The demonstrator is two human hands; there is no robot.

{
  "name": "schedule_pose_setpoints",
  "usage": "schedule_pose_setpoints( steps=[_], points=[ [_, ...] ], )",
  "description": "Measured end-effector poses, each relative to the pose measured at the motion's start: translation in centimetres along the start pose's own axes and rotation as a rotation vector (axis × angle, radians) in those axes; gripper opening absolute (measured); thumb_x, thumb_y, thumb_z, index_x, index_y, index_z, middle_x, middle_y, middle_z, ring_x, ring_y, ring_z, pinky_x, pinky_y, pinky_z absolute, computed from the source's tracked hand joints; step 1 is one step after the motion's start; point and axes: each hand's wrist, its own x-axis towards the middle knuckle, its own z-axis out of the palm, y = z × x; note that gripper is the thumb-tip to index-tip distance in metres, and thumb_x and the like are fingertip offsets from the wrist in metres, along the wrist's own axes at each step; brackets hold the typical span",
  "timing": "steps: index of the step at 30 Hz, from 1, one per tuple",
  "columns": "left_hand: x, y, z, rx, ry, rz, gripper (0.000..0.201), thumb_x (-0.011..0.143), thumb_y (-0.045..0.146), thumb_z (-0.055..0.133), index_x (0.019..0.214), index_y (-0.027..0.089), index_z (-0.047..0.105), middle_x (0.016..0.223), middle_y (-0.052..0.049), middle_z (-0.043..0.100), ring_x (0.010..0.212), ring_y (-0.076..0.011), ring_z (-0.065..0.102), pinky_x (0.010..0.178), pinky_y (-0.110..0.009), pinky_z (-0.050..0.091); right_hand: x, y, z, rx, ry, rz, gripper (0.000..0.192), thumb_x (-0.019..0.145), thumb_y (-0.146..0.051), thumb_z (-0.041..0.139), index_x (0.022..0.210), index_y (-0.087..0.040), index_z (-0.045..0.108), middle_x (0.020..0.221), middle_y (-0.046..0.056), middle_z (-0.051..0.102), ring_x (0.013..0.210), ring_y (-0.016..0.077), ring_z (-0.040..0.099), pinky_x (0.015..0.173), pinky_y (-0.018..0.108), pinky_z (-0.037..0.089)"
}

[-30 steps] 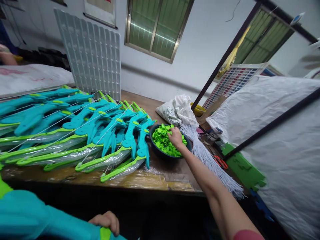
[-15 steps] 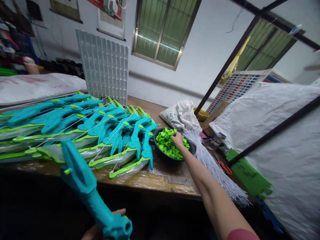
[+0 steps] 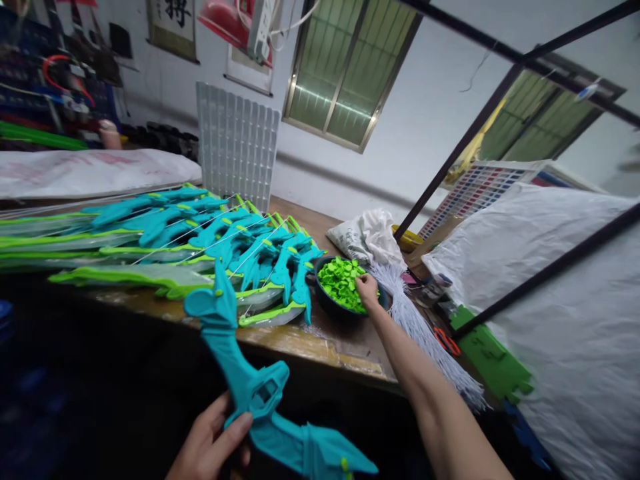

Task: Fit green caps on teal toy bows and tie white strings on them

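My left hand (image 3: 213, 440) grips a teal plastic toy bow handle (image 3: 250, 387) in front of the table's near edge, its forked end pointing up. My right hand (image 3: 367, 291) reaches into a dark bowl (image 3: 327, 303) filled with small bright green plastic pieces (image 3: 343, 283); its fingers are curled among the pieces, and whether they hold one I cannot tell. Beside the bowl on the left, several finished teal and green toy bows (image 3: 210, 243) with strings lie fanned out on the wooden table (image 3: 320, 343).
A bundle of white cords (image 3: 425, 333) lies right of the bowl, with red scissors (image 3: 445, 341) and green foam sheets (image 3: 493, 357) beyond. A white grid tray (image 3: 237, 150) leans on the wall. White sacks (image 3: 367, 233) and a large white bag (image 3: 560, 293) sit at right.
My left hand has raised and turned the teal bow handle higher into view. My right hand stays in the bowl of green pieces. The view shifted left and up.
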Motion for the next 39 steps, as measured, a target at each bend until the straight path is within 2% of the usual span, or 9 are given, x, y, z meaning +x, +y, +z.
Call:
schedule_pose_setpoints(
  steps=[5, 9, 11, 14, 22, 30, 33, 36, 39],
  points=[
    [-0.2, 0.6, 0.8, 0.067, -0.036, 0.051, 0.05, 0.089, 0.054, 0.068, 0.117, 0.013, 0.067, 0.078, -0.003, 0.065, 0.067, -0.0144, 0.056, 0.063, -0.023, 0.05, -8.6, -4.6, -1.9, 0.193, -0.345, -0.139, 0.029, 0.082, -0.041, 0.067, 0.096, -0.015, 0.068, 0.077, 0.0, 0.063, 0.065, 0.0145, 0.058, 0.07, 0.029, 0.051],
    [-0.6, 0.7, 1.8, 0.012, -0.011, 0.088, 0.053, 0.091, 0.051, 0.069, 0.126, 0.012, 0.064, 0.109, -0.009, 0.073, 0.097, -0.0198, 0.066, 0.094, -0.029, 0.054, -19.7, -7.5, -4.5, 0.347, -0.805, -0.36, 0.023, 0.086, -0.04, 0.071, 0.097, -0.02, 0.077, 0.095, 0.005, 0.067, 0.078, 0.0163, 0.063, 0.072, 0.028, 0.052],
    [-0.9, 0.6, 2.2, 0.012, -0.014, 0.104, 0.052, 0.092, 0.049, 0.067, 0.129, 0.013, 0.062, 0.121, -0.011, 0.071, 0.111, -0.0234, 0.065, 0.104, -0.032, 0.05, -24.5, -7.9, -5.1, 0.418, -0.862, -0.403, 0.016, 0.092, -0.034, 0.069, 0.101, -0.023, 0.076, 0.094, 0.004, 0.068, 0.081, 0.0151, 0.063, 0.071, 0.026, 0.051],
    [-1.5, 0.3, 2.5, 0.018, -0.025, 0.1, 0.055, 0.093, 0.05, 0.066, 0.133, 0.013, 0.059, 0.124, -0.011, 0.071, 0.112, -0.0258, 0.065, 0.1, -0.034, 0.052, -29.0, -7.6, -4.6, 0.486, -0.755, -0.363, 0.007, 0.093, -0.027, 0.071, 0.098, -0.023, 0.073, 0.086, 0.0, 0.068, 0.074, 0.0123, 0.061, 0.067, 0.023, 0.049],
    [-3.1, 0.4, 2.8, 0.206, 0.036, 0.111, 0.043, 0.093, 0.053, 0.062, 0.106, 0.012, 0.065, 0.087, -0.005, 0.067, 0.098, -0.0245, 0.065, 0.089, -0.032, 0.052, -31.5, -6.8, -3.7, 0.42, -0.585, -0.53, 0.009, 0.096, -0.021, 0.067, 0.098, -0.026, 0.074, 0.089, 0.001, 0.065, 0.081, 0.0149, 0.063, 0.072, 0.027, 0.049],
    [-4.0, 1.0, 3.3, 0.176, -0.004, 0.146, 0.047, 0.094, 0.048, 0.062, 0.125, 0.013, 0.062, 0.112, -0.01, 0.072, 0.107, -0.0245, 0.066, 0.092, -0.033, 0.054, -32.8, -6.4, -4.1, 0.228, -0.415, -0.572, 0.017, 0.093, -0.023, 0.066, 0.11, -0.026, 0.066, 0.128, 0.009, 0.054, 0.121, 0.0246, 0.054, 0.101, 0.04, 0.048],
    [-4.3, 1.1, 3.7, 0.193, 0.02, 0.182, 0.049, 0.091, 0.048, 0.066, 0.127, 0.015, 0.063, 0.123, -0.01, 0.071, 0.114, -0.0246, 0.066, 0.099, -0.032, 0.052, -31.9, -6.3, -4.5, 0.255, -0.583, -0.463, 0.043, 0.089, -0.03, 0.071, 0.129, -0.025, 0.056, 0.138, 0.008, 0.053, 0.127, 0.0248, 0.051, 0.105, 0.039, 0.045],
    [-4.7, 1.2, 3.9, 0.26, 0.073, 0.209, 0.045, 0.092, 0.049, 0.065, 0.123, 0.016, 0.066, 0.122, -0.009, 0.073, 0.11, -0.0235, 0.068, 0.098, -0.031, 0.053, -31.0, -6.5, -5.0, 0.247, -0.868, -0.289, 0.05, 0.087, -0.042, 0.073, 0.131, -0.022, 0.058, 0.112, 0.005, 0.066, 0.099, 0.0218, 0.062, 0.087, 0.035, 0.052],
    [-5.2, 1.1, 3.9, 0.338, 0.085, 0.262, 0.04, 0.092, 0.046, 0.064, 0.12, 0.017, 0.069, 0.117, -0.009, 0.074, 0.104, -0.0233, 0.07, 0.093, -0.03, 0.055, -30.5, -6.9, -5.3, 0.277, -0.975, -0.172, 0.047, 0.082, -0.046, 0.078, 0.118, -0.019, 0.063, 0.091, 0.002, 0.065, 0.078, 0.017, 0.058, 0.069, 0.029, 0.049]
  ],
)
